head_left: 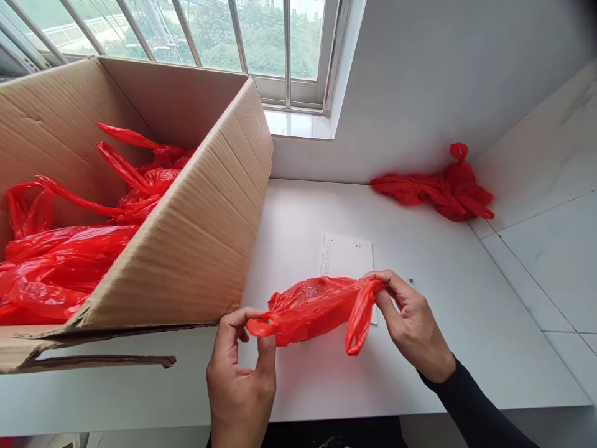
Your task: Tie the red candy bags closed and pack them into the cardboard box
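A red plastic bag (pixel 312 308), rolled into a long bundle, is stretched between my two hands just above the white counter (pixel 466 323). My left hand (pixel 240 379) pinches the bag's left end, where a small loop sticks out. My right hand (pixel 410 326) pinches the right end by the handles, one handle loop hanging down. Under the bag lies a white paper sheet (pixel 347 252).
A big open cardboard box (pixel 200 236) fills the left, holding several loose red bags (pixel 69 261). A pile of knotted red bags (pixel 438 186) lies in the back right corner against the tiled wall. A barred window (pixel 209 37) is behind the box.
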The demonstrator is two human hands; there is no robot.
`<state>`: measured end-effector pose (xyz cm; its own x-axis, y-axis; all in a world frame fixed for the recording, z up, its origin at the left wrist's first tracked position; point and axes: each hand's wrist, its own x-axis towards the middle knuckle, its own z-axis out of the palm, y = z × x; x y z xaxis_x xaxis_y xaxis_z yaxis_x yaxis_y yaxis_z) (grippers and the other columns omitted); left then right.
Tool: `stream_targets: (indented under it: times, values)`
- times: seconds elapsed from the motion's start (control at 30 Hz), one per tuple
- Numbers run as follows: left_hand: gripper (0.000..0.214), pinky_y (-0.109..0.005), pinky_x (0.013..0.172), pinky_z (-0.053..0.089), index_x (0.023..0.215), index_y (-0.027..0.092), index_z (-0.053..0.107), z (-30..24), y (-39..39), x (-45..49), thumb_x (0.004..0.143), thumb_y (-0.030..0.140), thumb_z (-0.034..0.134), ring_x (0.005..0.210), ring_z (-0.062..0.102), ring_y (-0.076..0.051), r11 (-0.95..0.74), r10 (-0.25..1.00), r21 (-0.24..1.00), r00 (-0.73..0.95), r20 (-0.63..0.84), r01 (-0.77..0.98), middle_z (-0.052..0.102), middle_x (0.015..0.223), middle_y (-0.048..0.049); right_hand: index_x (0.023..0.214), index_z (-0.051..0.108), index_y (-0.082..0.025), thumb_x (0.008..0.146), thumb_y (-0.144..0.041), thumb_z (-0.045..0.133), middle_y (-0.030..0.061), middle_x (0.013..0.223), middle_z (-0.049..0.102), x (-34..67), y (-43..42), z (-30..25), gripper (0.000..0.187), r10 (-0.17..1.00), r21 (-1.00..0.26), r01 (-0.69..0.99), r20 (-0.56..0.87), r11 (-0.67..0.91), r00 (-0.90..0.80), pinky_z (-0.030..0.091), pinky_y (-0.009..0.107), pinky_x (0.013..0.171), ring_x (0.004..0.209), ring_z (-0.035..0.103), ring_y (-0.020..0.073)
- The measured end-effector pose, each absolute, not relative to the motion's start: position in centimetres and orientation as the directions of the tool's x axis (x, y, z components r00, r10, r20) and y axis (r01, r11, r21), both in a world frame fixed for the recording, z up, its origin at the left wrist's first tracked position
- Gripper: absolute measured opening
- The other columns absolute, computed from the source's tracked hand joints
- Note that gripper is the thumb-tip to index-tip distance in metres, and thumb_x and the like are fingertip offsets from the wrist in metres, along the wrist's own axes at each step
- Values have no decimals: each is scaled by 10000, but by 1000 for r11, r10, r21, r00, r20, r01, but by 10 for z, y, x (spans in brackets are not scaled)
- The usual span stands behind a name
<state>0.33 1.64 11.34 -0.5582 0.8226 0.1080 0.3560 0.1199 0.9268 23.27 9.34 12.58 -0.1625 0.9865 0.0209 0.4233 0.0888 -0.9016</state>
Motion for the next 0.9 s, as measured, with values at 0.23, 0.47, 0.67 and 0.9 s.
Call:
stream_targets:
  times: [0.23, 0.47, 0.67, 0.9]
  values:
    - [220, -247, 576, 456, 926, 270, 625, 125, 14, -3, 901, 489, 641, 618, 542, -117, 178, 927, 833, -374, 37, 524, 597, 754, 45, 1210, 556, -295, 895, -93, 596, 53, 1014, 583, 212, 68, 153, 376, 788, -689, 403, 594, 602, -160, 501, 423, 856, 960, 581, 238]
    - [402, -297, 646, 481, 1168, 305, 578, 118, 20, 3, 860, 544, 671, 711, 578, -162, 231, 928, 761, -372, 15, 606, 619, 846, 36, 1132, 602, -166, 959, -77, 466, 84, 1045, 645, 194, 85, 141, 237, 639, -313, 582, 120, 750, -759, 491, 472, 933, 958, 575, 245]
    - [302, -312, 667, 459, 1005, 267, 606, 107, 27, 4, 934, 554, 546, 679, 577, -158, 263, 947, 820, -297, -120, 508, 625, 806, 29, 953, 600, -196, 945, -49, 449, 29, 881, 575, 204, 78, 132, 211, 714, -234, 705, -60, 670, -698, 481, 393, 798, 794, 491, 206]
    - [308, -305, 616, 425, 872, 249, 578, 110, 33, 15, 929, 551, 556, 613, 528, -149, 291, 956, 794, -187, -226, 533, 571, 697, 42, 778, 523, -198, 869, 21, 453, -3, 745, 549, 202, 76, 142, 247, 686, -226, 676, -47, 701, -727, 469, 369, 805, 678, 447, 168]
